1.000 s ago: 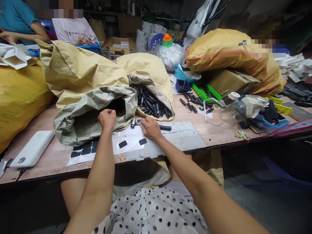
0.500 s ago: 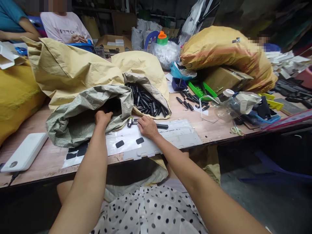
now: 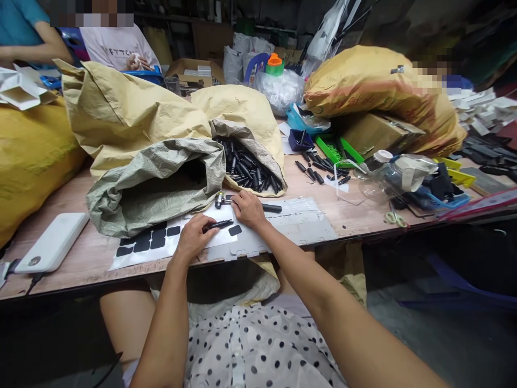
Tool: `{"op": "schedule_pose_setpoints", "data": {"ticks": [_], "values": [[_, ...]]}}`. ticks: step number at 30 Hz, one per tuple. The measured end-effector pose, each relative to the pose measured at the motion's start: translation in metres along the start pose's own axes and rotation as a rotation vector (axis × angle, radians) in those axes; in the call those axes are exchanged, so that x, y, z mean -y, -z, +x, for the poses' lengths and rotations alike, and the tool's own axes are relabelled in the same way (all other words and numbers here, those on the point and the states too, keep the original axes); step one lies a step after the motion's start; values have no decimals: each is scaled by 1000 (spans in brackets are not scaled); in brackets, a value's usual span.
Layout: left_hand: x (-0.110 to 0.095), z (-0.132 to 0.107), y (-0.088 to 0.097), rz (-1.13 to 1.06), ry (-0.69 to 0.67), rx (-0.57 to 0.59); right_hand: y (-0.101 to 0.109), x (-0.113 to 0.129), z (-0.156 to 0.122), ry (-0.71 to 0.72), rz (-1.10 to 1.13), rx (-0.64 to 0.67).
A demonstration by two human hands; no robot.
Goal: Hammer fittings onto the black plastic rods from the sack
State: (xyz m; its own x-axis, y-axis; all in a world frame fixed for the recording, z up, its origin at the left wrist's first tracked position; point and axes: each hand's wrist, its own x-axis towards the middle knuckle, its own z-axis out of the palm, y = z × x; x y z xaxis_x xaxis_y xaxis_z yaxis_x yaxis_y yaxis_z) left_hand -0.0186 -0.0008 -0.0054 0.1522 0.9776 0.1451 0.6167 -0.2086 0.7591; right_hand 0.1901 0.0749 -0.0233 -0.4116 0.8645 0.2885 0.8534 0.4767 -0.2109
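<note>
My left hand is closed on a slim black tapered part, whose pointed end sticks out to the right. My right hand is wrapped over a small hammer, which lies on a grey board with its head to the left. Below my hands is a white sheet with black rounded patches. Behind my left hand gapes a paper sack, its inside dark. Beside it, another sack spills similar black parts.
A white power bank lies at the left with a cable. Rightward are a green tray, loose black parts, a clear plastic jar and scissors. Two people sit across the table; a large yellow sack rests on a box.
My left hand has come out of the left sack, now holding a black part over the white sheet. My right hand stays on the hammer. The view has shifted slightly.
</note>
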Motion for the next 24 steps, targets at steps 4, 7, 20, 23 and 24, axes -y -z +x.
{"op": "schedule_pose_setpoints", "data": {"ticks": [4,7,20,23,24], "values": [[6,4,-3,35,-24,24,-1,-1,0,3,8,-9],[8,4,-6,67,-34,22,0,-2,0,10,10,-8],[14,7,-12,36,-40,4,31,8,-37,-25,67,-122],[14,7,-14,42,-27,-3,38,14,-61,-32,129,-124],[14,7,-14,44,-20,-5,40,15,-67,-29,140,-116]]}}
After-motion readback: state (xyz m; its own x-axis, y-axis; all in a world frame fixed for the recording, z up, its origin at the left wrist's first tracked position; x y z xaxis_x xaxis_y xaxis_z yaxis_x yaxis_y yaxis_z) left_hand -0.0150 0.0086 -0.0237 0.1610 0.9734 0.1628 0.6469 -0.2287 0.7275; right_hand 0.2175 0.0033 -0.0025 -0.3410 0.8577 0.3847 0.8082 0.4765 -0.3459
